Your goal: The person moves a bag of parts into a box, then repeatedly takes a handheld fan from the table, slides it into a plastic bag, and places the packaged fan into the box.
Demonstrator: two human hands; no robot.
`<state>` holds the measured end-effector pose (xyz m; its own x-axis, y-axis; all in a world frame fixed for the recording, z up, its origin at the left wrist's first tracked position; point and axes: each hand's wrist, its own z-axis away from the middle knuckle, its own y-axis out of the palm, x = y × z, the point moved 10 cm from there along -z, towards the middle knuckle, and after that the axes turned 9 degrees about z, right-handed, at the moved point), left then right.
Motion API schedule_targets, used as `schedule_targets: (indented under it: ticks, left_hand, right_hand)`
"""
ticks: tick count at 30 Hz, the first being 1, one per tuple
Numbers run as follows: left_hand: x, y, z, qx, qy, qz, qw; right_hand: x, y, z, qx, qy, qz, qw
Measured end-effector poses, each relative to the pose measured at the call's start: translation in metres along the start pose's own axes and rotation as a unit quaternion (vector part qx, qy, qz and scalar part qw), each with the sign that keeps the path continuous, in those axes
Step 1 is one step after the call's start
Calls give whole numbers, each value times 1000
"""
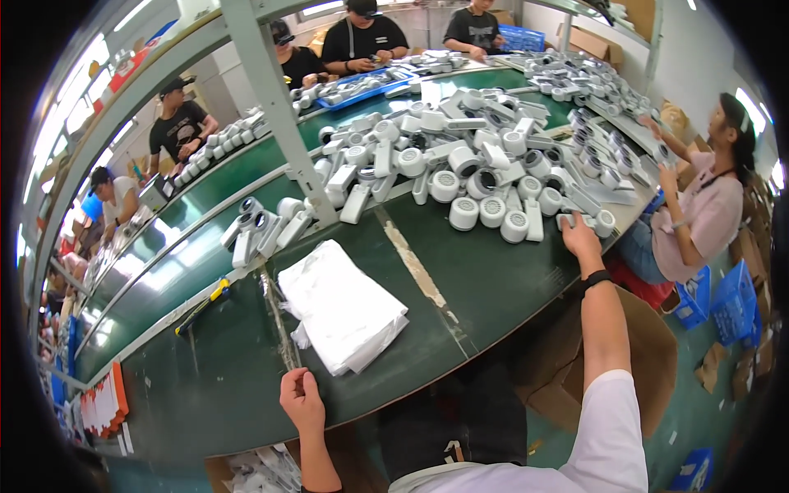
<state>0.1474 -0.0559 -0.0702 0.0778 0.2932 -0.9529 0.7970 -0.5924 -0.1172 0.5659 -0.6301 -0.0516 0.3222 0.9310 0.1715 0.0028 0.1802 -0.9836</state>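
A: Green belt table (493, 279), far right: big heap of white handheld fans (460, 164).
B: Near centre: stack of clear bags (341, 308).
A: Right hand (580, 237) reaching far, fingers closed round one white fan (593, 220) at heap's edge. Could topple neighbours if yanked.
B: Left hand (301, 400) at near edge, fingers curled, empty.

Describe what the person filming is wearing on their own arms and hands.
Both hands are bare, no gloves. The right hand has a black band on its wrist and a white short sleeve on the upper arm. The left hand and forearm show nothing worn.
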Motion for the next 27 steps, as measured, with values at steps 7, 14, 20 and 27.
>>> schedule_targets:
  ticks: [7, 14, 20, 27]
  left_hand:
    - [-1, 2, 0, -10, 6, -6, 1000]
    - [-7, 3, -1, -2, 10, 2, 1000]
    - [-122, 62, 0, 109, 193, -149, 964]
    - [-106, 149, 0, 256, 256, -378, 852]
  right_hand:
    - [-41, 10, -18, -55, 33, 15, 998]
    - [-69, 9, 49, -52, 64, -474, 876]
    - [-15, 5, 159, 139, -76, -808, 567]
    - [80, 31, 275, 370, -109, -817, 429]
